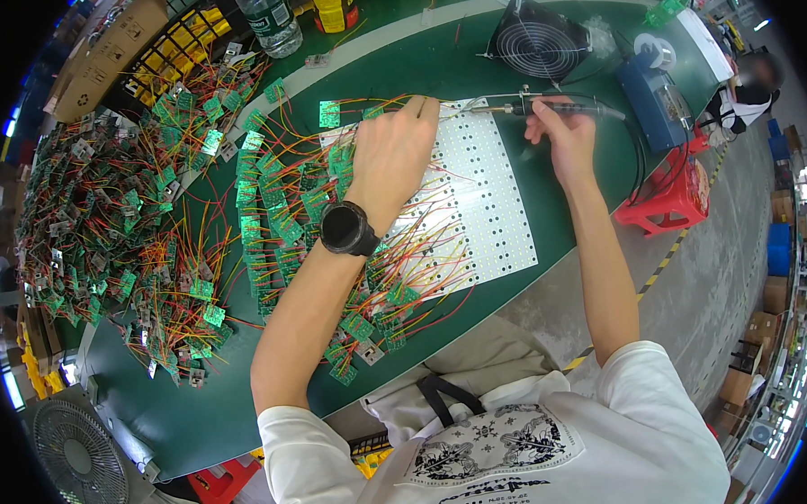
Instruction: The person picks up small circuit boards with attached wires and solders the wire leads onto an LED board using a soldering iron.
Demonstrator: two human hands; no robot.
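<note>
My right hand (564, 137) grips a soldering iron (555, 108) at the far right corner of a white LED panel (491, 185). Its tip points left, over the panel's far edge. My left hand (395, 153), with a black watch on the wrist, lies over the panel's far left part. Its fingers are closed on thin wires (361, 100) close to the iron's tip; the fingertips are partly hidden. Small green circuit boards (280, 212) with red and yellow wires lie in rows beneath and left of my left forearm. Many wire ends reach across the panel.
A large heap of wired circuit boards (87, 212) covers the table's left side. At the back stand a water bottle (269, 22), a yellow can (332, 7) and a black fan (538, 43). A blue soldering station (654, 101) and red stool (667, 200) are at right.
</note>
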